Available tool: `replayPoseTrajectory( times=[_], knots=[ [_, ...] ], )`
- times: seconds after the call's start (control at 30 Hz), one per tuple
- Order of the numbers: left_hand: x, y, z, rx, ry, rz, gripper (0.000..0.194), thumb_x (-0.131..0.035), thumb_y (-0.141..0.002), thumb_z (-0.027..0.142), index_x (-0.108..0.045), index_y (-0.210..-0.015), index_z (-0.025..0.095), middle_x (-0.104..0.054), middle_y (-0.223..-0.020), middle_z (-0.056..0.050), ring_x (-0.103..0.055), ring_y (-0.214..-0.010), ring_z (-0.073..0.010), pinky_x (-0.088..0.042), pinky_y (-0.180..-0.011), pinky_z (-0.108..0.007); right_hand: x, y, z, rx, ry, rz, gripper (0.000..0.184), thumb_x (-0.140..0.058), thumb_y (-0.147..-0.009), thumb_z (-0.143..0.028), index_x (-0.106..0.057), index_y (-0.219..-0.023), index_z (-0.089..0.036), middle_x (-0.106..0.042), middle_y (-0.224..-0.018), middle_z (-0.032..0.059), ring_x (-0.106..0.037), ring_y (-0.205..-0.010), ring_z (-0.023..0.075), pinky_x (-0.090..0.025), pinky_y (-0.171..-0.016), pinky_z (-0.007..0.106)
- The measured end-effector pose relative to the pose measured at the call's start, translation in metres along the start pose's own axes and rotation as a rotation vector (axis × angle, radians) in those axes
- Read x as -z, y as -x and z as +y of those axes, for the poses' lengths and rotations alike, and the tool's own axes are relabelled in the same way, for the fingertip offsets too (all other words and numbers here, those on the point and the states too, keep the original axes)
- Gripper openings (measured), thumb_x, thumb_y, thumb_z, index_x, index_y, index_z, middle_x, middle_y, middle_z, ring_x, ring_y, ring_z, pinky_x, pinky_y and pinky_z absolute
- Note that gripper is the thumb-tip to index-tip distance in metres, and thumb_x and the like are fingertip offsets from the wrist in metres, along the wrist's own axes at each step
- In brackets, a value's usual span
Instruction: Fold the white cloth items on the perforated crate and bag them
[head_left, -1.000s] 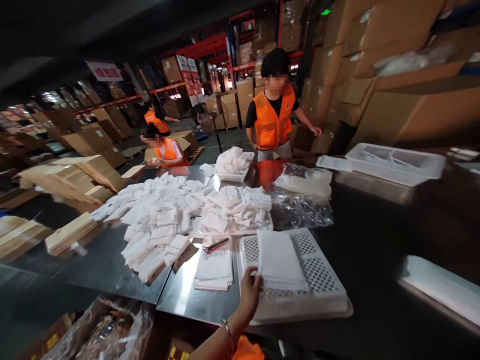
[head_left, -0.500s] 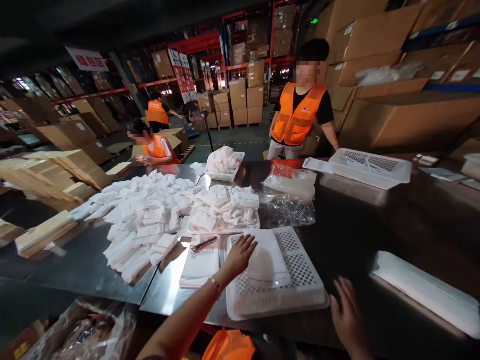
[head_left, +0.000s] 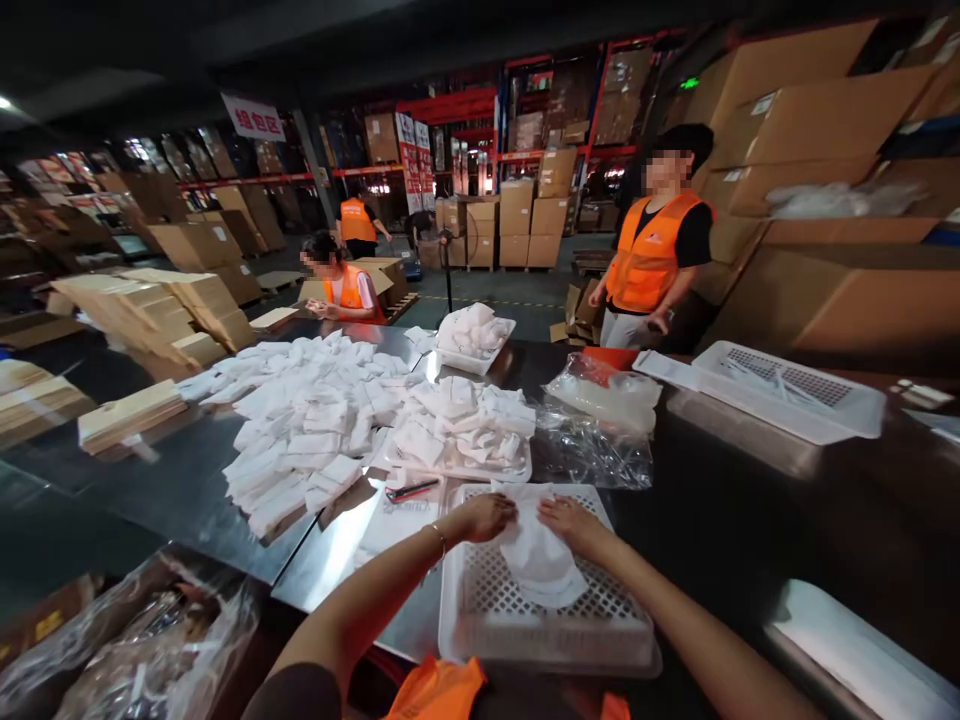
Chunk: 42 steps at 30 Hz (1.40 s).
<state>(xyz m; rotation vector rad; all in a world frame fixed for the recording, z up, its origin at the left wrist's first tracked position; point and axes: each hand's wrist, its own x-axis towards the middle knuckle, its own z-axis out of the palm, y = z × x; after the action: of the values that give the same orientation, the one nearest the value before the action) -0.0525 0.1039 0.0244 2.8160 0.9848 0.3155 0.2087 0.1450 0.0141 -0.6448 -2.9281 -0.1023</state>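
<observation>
A white, thin cloth-like bag (head_left: 536, 560) lies across an upturned white plastic basket (head_left: 555, 650) with a perforated face. On the bag's upper left edge, my left hand (head_left: 489, 517) has its fingers curled in. My right hand (head_left: 576, 527) grips the upper right edge, its fingertips close to the left hand. Between the hands the bag looks slightly creased; the thumbs are hardly visible. Left of the basket, a stack of flat white printed bags (head_left: 390, 525) carries a red and black cutter (head_left: 411, 491).
Small white packets (head_left: 307, 420) form a large heap at left; more fill a tray (head_left: 457, 470). Clear plastic bags (head_left: 600, 430) and another white basket (head_left: 795, 390) sit toward the right. A white roll (head_left: 862, 640) lies near right. Two co-workers in orange vests (head_left: 651, 250) (head_left: 351, 290) are beyond the table.
My right hand has come from the table onto the bag's right edge. My left hand's spread fingers have curled onto its left edge. The view has turned left; the standing co-worker's arm has left the table.
</observation>
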Motion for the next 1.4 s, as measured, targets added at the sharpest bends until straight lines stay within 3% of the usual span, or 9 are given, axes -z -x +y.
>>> replayPoseTrajectory(
  times=[0.23, 0.43, 0.63, 0.8, 0.87, 0.93, 1.1, 1.23, 1.4],
  knots=[
    [-0.009, 0.029, 0.004, -0.164, -0.06, 0.015, 0.048, -0.053, -0.087, 0.016, -0.052, -0.134, 0.023, -0.052, -0.14, -0.011, -0.045, -0.133, -0.0239, -0.02, -0.118, -0.045, -0.006, 0.025, 0.014, 0.216, 0.014, -0.02, 0.067, -0.039, -0.079, 0.0, -0.046, -0.14, -0.028, -0.05, -0.142, 0.0102, -0.041, -0.135, 0.026, -0.039, -0.107, 0.052],
    [-0.032, 0.03, 0.032, -0.036, -0.142, 0.155, 0.042, -0.062, -0.087, 0.033, -0.057, -0.128, 0.027, -0.057, -0.132, -0.013, -0.045, -0.13, -0.0302, -0.024, -0.114, -0.057, -0.019, 0.034, 0.005, 0.34, 0.151, 0.122, 0.069, -0.043, -0.073, 0.001, -0.048, -0.138, -0.023, -0.053, -0.139, 0.0137, -0.038, -0.136, 0.0314, -0.041, -0.103, 0.06],
    [-0.038, 0.039, 0.029, -0.17, -0.015, 0.107, 0.029, -0.045, -0.097, 0.02, -0.064, -0.119, 0.023, -0.053, -0.14, -0.01, -0.042, -0.135, -0.0217, -0.029, -0.116, -0.046, -0.018, 0.045, 0.005, 0.406, 0.151, 0.214, 0.059, -0.042, -0.082, 0.001, -0.05, -0.136, -0.02, -0.054, -0.138, 0.0112, -0.03, -0.14, 0.0273, -0.037, -0.109, 0.057],
    [-0.035, 0.044, 0.032, -0.168, 0.181, 0.011, 0.032, -0.041, -0.098, 0.021, -0.065, -0.118, 0.022, -0.056, -0.136, -0.01, -0.046, -0.133, -0.0195, -0.033, -0.115, -0.041, -0.02, 0.052, -0.002, 0.434, -0.118, 0.121, 0.045, -0.041, -0.092, -0.009, -0.052, -0.134, -0.02, -0.061, -0.129, 0.0098, -0.044, -0.132, 0.018, -0.039, -0.111, 0.043],
    [-0.036, 0.045, 0.037, -0.128, 0.249, 0.077, 0.03, -0.043, -0.096, 0.023, -0.066, -0.115, 0.021, -0.062, -0.128, -0.012, -0.054, -0.125, -0.0207, -0.038, -0.112, -0.041, -0.02, 0.053, -0.008, 0.336, -0.276, 0.105, 0.041, -0.038, -0.093, -0.012, -0.058, -0.128, -0.02, -0.065, -0.122, 0.0104, -0.054, -0.124, 0.0183, -0.045, -0.106, 0.04],
    [-0.038, 0.047, 0.042, -0.048, 0.331, 0.177, 0.03, -0.042, -0.095, 0.024, -0.065, -0.112, 0.018, -0.068, -0.117, -0.014, -0.061, -0.114, -0.022, -0.045, -0.103, -0.04, -0.018, 0.053, -0.013, 0.081, -0.522, 0.098, 0.036, -0.043, -0.091, -0.02, -0.066, -0.118, -0.02, -0.068, -0.115, 0.0113, -0.062, -0.113, 0.0208, -0.049, -0.1, 0.04],
    [-0.041, 0.044, 0.056, 0.41, 0.639, 0.488, 0.032, -0.038, -0.096, 0.035, -0.065, -0.099, 0.017, -0.07, -0.088, -0.009, -0.065, -0.08, -0.02, -0.05, -0.075, -0.031, -0.019, 0.043, -0.024, -0.494, -0.896, 0.165, 0.043, -0.045, -0.086, -0.049, -0.074, -0.095, -0.018, -0.074, -0.096, 0.013, -0.07, -0.09, 0.0282, -0.057, -0.084, 0.046],
    [-0.043, 0.029, 0.062, 0.642, 0.737, 0.679, 0.05, -0.029, -0.097, 0.05, -0.057, -0.074, 0.017, -0.061, -0.071, -0.006, -0.054, -0.067, -0.0169, -0.042, -0.065, -0.028, -0.026, 0.033, -0.03, -0.726, -0.973, 0.281, 0.058, -0.034, -0.084, -0.061, -0.071, -0.083, -0.016, -0.073, -0.078, 0.0151, -0.071, -0.074, 0.0288, -0.059, -0.073, 0.046],
    [-0.047, 0.019, 0.061, 0.786, 0.771, 0.76, 0.054, -0.029, -0.093, 0.062, -0.046, -0.064, 0.019, -0.052, -0.065, -0.003, -0.045, -0.063, -0.0147, -0.035, -0.058, -0.026, -0.025, 0.027, -0.039, -0.866, -0.926, 0.397, 0.052, -0.043, -0.073, -0.064, -0.068, -0.077, -0.019, -0.073, -0.076, 0.0141, -0.069, -0.072, 0.0281, -0.057, -0.07, 0.041]
  ],
)
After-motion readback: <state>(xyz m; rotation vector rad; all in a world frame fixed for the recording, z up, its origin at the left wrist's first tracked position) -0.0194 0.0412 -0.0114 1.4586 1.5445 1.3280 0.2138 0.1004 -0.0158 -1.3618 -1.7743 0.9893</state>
